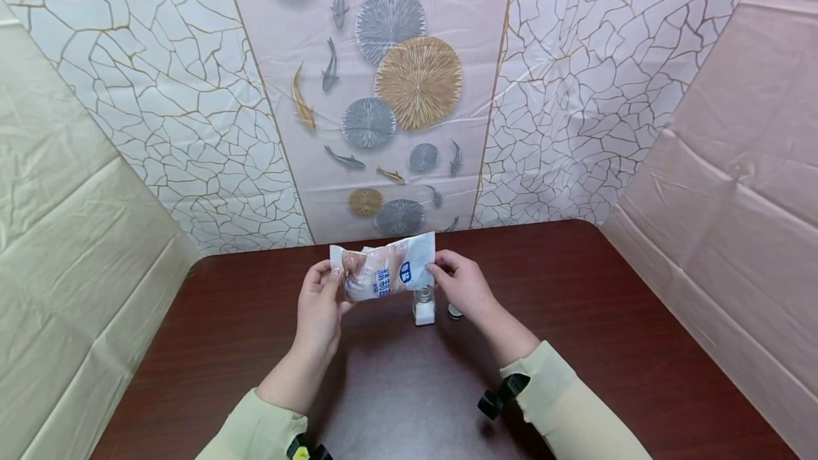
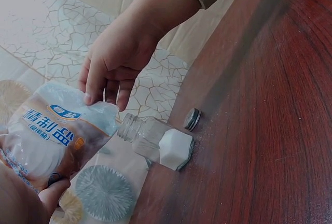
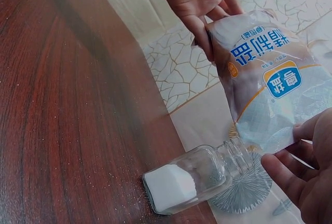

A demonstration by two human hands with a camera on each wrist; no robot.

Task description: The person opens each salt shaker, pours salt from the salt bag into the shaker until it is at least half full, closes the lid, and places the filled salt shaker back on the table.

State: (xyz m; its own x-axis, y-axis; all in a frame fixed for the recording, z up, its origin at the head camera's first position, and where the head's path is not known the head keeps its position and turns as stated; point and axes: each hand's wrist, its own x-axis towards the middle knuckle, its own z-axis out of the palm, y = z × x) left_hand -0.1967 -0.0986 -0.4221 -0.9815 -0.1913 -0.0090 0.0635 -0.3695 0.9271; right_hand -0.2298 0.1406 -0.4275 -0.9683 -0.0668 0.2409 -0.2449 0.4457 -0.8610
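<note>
A printed plastic salt bag (image 1: 386, 268) is held up sideways over the table by both hands. My left hand (image 1: 318, 311) grips its fuller end, thumb on the front. My right hand (image 1: 468, 288) pinches the opposite corner between thumb and fingers. Just below that corner stands a clear glass bottle (image 3: 199, 175), uncapped and upright, its lower part filled with white salt (image 3: 171, 186). In both wrist views the bag's corner is right by the bottle's threaded mouth. A round metal lid (image 2: 192, 119) lies on the table beside the bottle.
The dark red wooden table (image 1: 255, 346) shows fine white grains scattered near the bottle. Behind it hangs a patterned cloth (image 1: 396, 162), with plain beige cloth (image 1: 83, 233) on the left and pinkish cloth (image 1: 735, 183) on the right.
</note>
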